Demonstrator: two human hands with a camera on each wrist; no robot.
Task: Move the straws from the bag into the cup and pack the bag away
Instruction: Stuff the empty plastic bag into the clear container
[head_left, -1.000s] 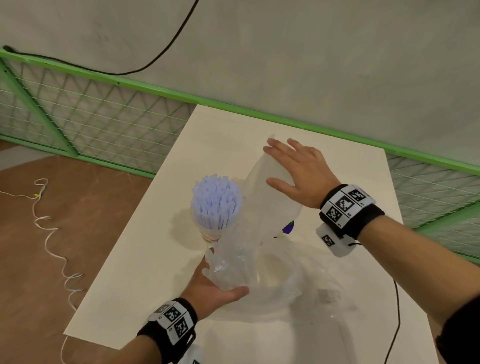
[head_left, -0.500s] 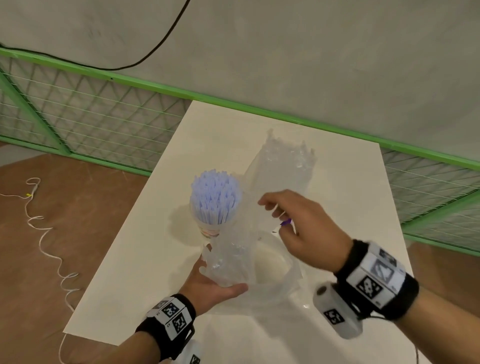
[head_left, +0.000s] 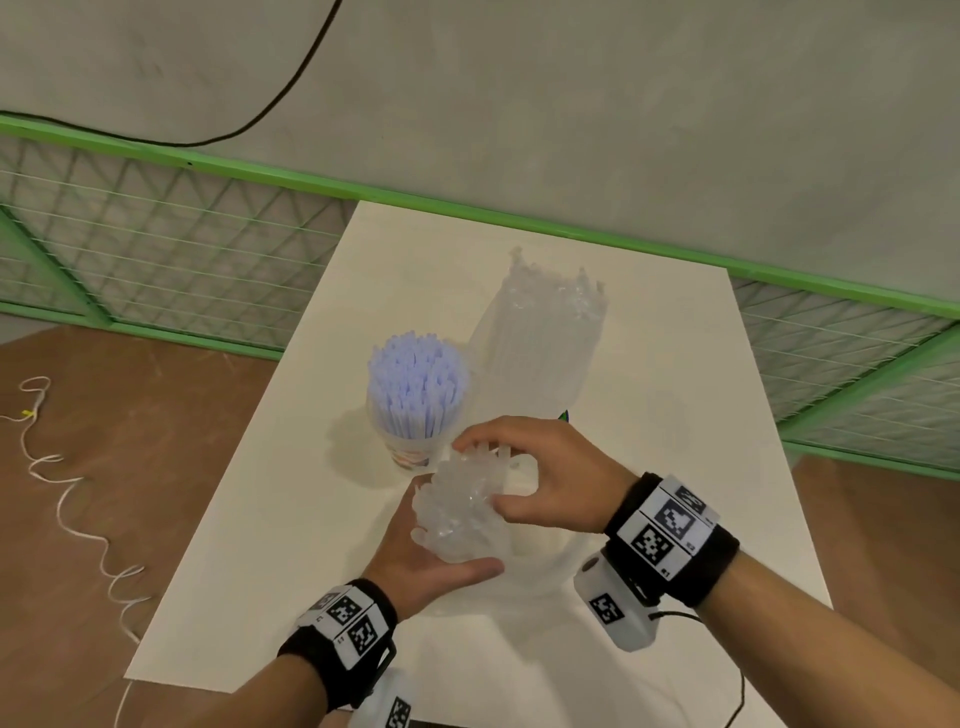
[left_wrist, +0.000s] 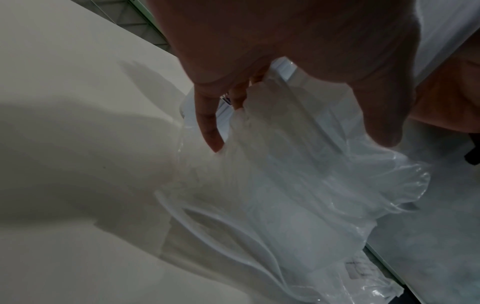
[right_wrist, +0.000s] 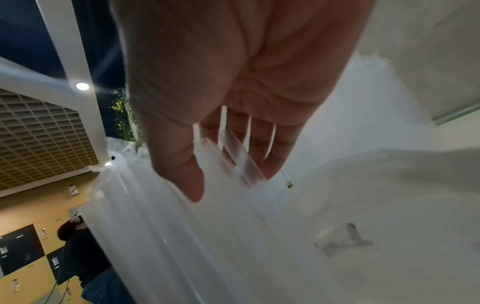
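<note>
Clear, crinkled bag (head_left: 540, 353) lying along the white tabletop (head_left: 291, 509), near end bunched between both hands. Left hand (head_left: 415, 556) cupped under the crumpled plastic, right hand (head_left: 550, 478) pinching it from above, possibly with white straws inside. Just beside, cup (head_left: 415, 449) packed with upright pale-blue straws (head_left: 415, 384).

Just beyond the hands, the cup (head_left: 415, 441) packed with straws (head_left: 414, 387) stands upright on the bench (head_left: 260, 519), blocking the way forward-left. The clear bag (head_left: 540, 353) stretches away ahead of the right hand (head_left: 545, 478). Bare bench lies open left of the left hand (head_left: 415, 558) and right of the right hand.
</note>
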